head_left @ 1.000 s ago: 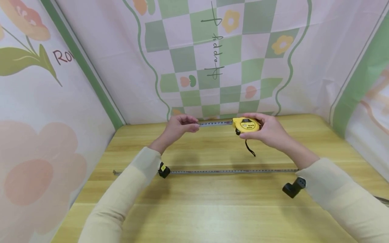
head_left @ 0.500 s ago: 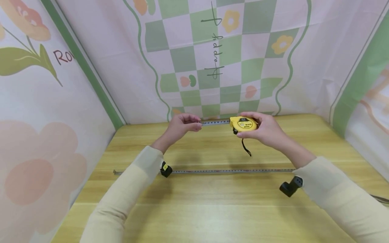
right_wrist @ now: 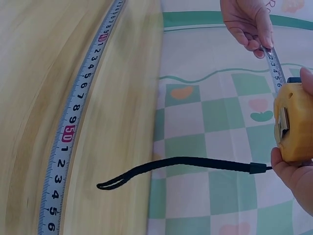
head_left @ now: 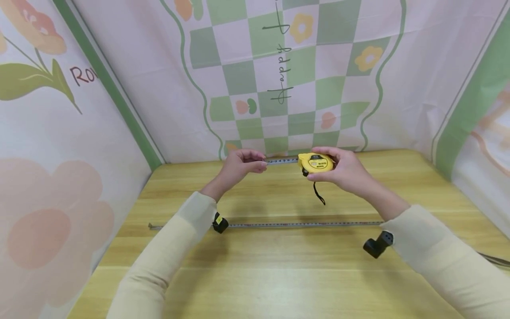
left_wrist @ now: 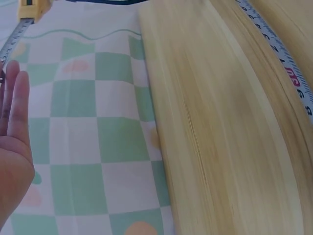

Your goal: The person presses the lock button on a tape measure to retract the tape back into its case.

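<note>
My right hand [head_left: 345, 170] grips a yellow tape measure [head_left: 317, 162] over the far part of the table, thumb below and fingers above. A short run of numbered blade [head_left: 283, 161] stretches leftward out of its case. At the blade's free end, my left hand [head_left: 239, 167] pinches the tip between thumb and fingers, as the right wrist view also shows. From the case hangs a black wrist strap [right_wrist: 181, 160]. Both hands are held above the wood, casting shadows on it. The blade's very tip is hidden by the left fingers.
A long measuring strip [head_left: 303, 224] lies across the wooden table [head_left: 275, 266], partly behind both forearms. Black camera mounts [head_left: 378, 245] sit on the cuffs. Printed cloth [head_left: 271, 110] walls the back and sides. At the right edge lies a dark strip [head_left: 494, 259].
The tape measure has moved left with my right hand, and my left hand has drifted slightly right. Less blade now shows between them.
</note>
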`<move>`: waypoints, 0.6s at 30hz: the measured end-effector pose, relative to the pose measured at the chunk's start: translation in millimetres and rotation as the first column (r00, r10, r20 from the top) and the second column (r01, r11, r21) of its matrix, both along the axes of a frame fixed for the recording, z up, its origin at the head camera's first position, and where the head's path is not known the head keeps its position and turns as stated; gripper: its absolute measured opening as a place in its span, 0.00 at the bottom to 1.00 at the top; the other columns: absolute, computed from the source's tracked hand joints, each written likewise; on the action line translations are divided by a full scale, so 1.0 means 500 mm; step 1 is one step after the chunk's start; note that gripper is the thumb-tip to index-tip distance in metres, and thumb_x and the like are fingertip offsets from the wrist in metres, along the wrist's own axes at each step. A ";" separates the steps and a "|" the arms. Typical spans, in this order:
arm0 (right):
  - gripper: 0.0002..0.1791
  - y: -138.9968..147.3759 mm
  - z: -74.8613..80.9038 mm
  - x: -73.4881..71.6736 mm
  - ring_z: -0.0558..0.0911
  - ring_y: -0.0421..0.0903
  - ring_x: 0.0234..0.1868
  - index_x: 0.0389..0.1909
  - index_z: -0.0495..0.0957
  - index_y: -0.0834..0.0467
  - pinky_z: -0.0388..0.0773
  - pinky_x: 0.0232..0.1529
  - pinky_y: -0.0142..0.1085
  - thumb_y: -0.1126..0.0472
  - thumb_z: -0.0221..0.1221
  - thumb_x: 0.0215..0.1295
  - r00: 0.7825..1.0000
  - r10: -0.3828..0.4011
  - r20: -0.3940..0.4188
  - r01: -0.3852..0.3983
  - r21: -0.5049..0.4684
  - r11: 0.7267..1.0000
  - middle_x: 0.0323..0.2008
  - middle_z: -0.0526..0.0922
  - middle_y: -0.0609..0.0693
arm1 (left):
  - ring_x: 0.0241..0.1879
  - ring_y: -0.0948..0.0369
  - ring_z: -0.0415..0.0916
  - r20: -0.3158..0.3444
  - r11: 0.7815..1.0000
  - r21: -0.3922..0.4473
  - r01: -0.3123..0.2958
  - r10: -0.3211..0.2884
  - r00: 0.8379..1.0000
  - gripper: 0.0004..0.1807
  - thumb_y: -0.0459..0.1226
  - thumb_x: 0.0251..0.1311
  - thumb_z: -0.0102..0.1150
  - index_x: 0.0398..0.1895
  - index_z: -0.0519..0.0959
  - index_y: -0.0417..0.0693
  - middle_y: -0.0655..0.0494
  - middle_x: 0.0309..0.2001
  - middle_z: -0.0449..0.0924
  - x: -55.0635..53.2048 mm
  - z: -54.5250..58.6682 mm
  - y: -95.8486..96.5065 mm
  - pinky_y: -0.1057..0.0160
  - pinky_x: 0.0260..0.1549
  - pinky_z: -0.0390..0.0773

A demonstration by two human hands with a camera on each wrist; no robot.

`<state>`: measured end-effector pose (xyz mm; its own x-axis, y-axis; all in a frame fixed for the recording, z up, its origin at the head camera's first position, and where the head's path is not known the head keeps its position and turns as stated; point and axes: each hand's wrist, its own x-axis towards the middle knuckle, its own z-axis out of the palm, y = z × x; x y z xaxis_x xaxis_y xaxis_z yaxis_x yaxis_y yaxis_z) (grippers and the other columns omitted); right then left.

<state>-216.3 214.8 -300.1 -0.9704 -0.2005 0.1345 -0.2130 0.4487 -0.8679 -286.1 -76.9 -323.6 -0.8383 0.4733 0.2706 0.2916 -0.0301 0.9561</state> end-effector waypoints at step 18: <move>0.43 -0.012 -0.006 -0.001 0.77 0.51 0.53 0.66 0.69 0.56 0.79 0.45 0.30 0.53 0.76 0.48 1.000 0.007 -0.009 -0.007 -0.020 1.000 0.58 0.74 0.56 | 0.36 0.54 0.83 -0.022 1.000 -0.023 0.005 -0.006 1.000 0.08 0.28 0.59 0.65 0.41 0.80 0.32 0.43 0.36 0.83 0.006 0.001 0.023 0.56 0.41 0.83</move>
<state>-216.7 208.6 -302.9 -0.9677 -0.2048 0.1468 -0.2236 0.4295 -0.8749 -283.1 -65.5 -323.0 -0.8297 0.4840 0.2780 0.3127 -0.0095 0.9498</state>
